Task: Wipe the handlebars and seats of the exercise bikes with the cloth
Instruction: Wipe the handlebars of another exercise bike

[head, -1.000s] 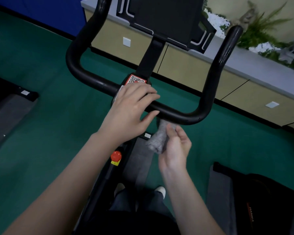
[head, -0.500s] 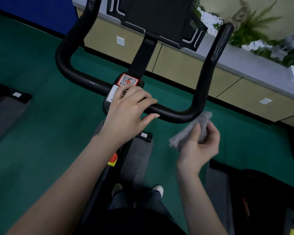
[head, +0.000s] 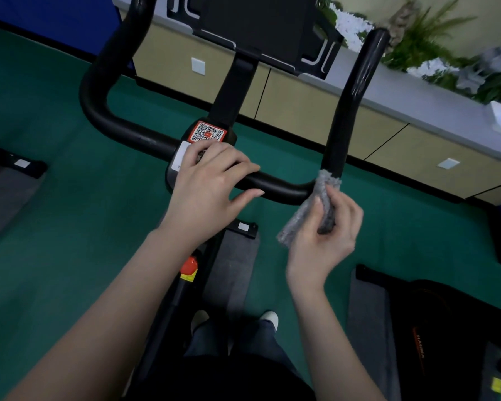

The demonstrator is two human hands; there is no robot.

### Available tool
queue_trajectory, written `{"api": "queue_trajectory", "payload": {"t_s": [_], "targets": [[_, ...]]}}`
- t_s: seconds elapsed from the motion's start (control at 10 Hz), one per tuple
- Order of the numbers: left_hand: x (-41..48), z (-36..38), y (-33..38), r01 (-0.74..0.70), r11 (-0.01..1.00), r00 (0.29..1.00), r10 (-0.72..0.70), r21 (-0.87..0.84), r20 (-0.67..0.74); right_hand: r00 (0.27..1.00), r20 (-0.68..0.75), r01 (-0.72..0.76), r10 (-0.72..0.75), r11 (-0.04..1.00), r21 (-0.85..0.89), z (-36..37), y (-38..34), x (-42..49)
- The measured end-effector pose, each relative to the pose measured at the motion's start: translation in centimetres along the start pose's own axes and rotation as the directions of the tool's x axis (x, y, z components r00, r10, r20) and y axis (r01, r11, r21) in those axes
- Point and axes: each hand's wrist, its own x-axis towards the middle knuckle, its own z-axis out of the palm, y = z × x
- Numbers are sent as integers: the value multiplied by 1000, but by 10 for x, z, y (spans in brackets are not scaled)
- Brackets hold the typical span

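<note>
- Grey cloth point(head: 297, 227) is bunched in your right hand point(head: 327, 235), pinched between thumb and fingers. Its top edge touches the handlebar point(head: 284, 191) at the right bend, where the crossbar turns up into the right grip point(head: 356, 91).
- From the head view, your left hand point(head: 211, 186) lies over the middle of the crossbar, just below the QR sticker point(head: 208, 134). The fingers are relaxed and the thumb is free, so it steadies the bar and clasps nothing.
- The step in hand looks like wiping the bend and then the right grip. Only a corner of the cloth meets the tube, so fold more of it round the bar to clean the far side too.
- Run the cloth up the right grip to its rounded tip in one long stroke, turning your wrist as you go.
- Leave the left hand as a brace, but the patch under it will probably need wiping afterwards, along with the left side of the handlebar.
- The seat is out of view here, so how far that part has got cannot be judged.
</note>
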Motion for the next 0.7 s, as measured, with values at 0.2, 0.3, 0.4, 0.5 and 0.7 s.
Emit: {"api": "queue_trajectory", "payload": {"t_s": [0.2, 0.3, 0.4, 0.5, 0.7], "targets": [[0, -1, 0, -4, 1000, 1000, 4, 4, 0, 982, 139, 130, -129, 992, 3, 13, -21, -20], [0, -2, 0, 3, 1000, 1000, -3, -5, 2, 979, 149, 140, -137, 990, -11, 6, -18, -8], [0, -2, 1, 13, 1000, 1000, -13, -23, 2, 994, 100, 58, -52, 997, -59, -6, -9, 16], [0, -1, 0, 14, 1000, 1000, -14, -26, 0, 985, 154, 97, -78, 988, -120, -5, -11, 22], [0, 0, 0, 7, 1000, 1000, -7, -24, -7, 848, 488, 354, -206, 906, -234, -9, -14, 43]]}}
